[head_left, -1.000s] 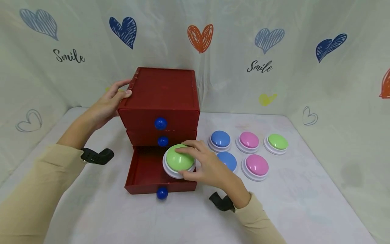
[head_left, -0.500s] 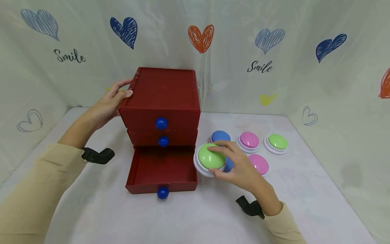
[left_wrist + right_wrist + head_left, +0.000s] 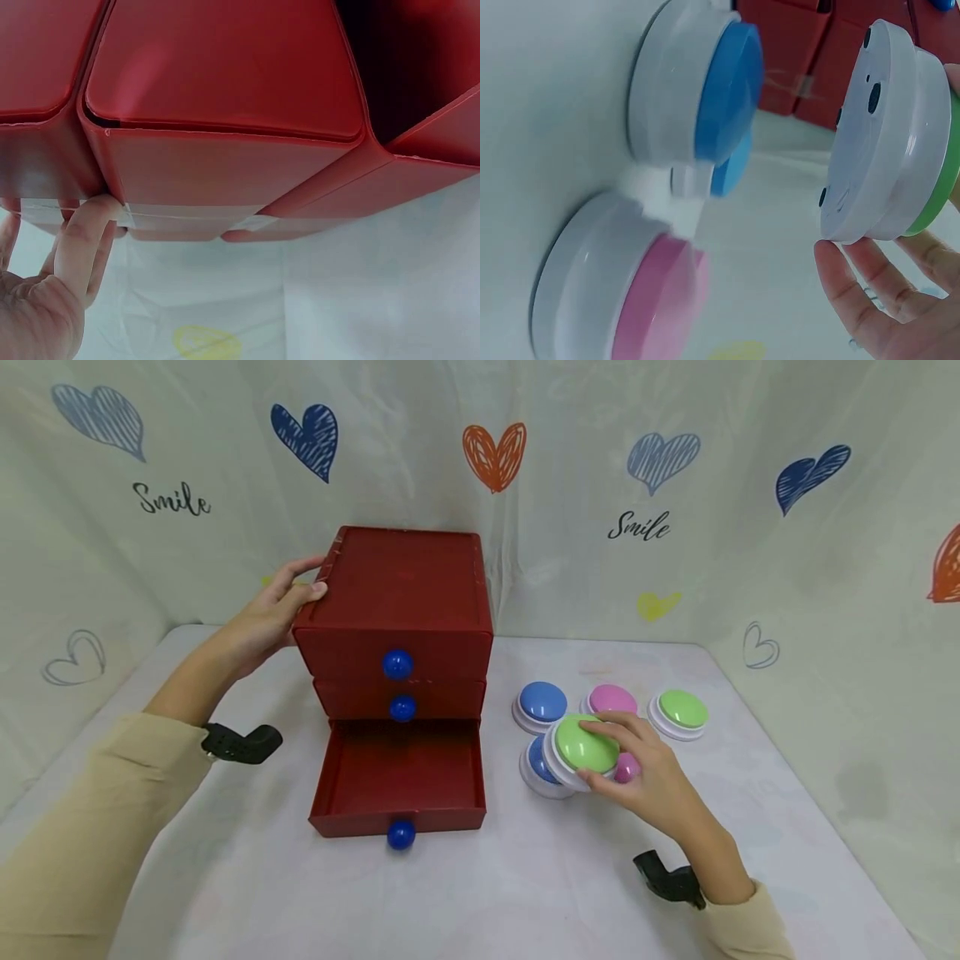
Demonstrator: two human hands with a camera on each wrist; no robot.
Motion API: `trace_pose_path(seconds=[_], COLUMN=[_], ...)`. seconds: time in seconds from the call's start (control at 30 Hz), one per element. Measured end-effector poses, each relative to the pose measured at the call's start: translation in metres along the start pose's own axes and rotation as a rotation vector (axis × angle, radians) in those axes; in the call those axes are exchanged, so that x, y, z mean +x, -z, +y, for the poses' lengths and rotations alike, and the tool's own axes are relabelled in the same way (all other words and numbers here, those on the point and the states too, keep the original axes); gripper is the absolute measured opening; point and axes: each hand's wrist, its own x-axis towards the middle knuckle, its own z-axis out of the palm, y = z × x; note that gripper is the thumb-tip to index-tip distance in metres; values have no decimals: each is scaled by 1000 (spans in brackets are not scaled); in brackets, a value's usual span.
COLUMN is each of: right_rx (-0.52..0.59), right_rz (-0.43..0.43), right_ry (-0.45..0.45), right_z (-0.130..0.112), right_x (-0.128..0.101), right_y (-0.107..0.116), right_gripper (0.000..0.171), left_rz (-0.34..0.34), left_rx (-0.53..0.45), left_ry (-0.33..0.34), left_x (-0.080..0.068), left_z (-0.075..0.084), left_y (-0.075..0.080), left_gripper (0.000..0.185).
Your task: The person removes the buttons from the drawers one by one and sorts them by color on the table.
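My right hand (image 3: 648, 772) holds a green push button with a white base (image 3: 587, 745) by its rim, raised over the table. In the right wrist view its white underside (image 3: 870, 127) shows, with small dark feet. In the head view it overlaps the near blue button (image 3: 542, 768) and the near pink button (image 3: 628, 767). My left hand (image 3: 258, 614) rests against the left side of the red drawer unit (image 3: 408, 581), thumb at its top edge. The bottom drawer (image 3: 397, 777) is pulled out, with nothing in it; the two upper drawers are closed.
A far blue button (image 3: 543, 702), a far pink button (image 3: 612, 698) and another green button (image 3: 682, 708) stand on the white table (image 3: 487, 893), right of the drawers. Blue ball knobs (image 3: 401, 835) stick out from the drawer fronts. A curtain printed with hearts hangs behind.
My right hand has carried the green button out from over the open drawer, rightward to above the near blue and pink buttons. The left hand and drawers have stayed put.
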Motion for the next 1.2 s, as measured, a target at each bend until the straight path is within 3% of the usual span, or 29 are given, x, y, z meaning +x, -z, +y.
trace_pose_path(seconds=[0.17, 0.6, 0.9, 1.2], right_rx=[-22, -38, -48, -55], right_rz=[3, 90, 58, 125], right_ry=[-59, -110, -197, -230], right_z=[13, 49, 71, 85], right_x=[-7, -20, -29, -37], right_y=[6, 16, 18, 24], right_gripper=[54, 52, 50, 51], left_rz=[5, 10, 20, 21], left_rx=[2, 7, -6, -11], left_ry=[-2, -3, -10, -11], left_x=[-1, -2, -2, -2], left_z=[1, 0, -2, -1], left_y=[-1, -1, -1, -2], left_gripper=[58, 58, 57, 57])
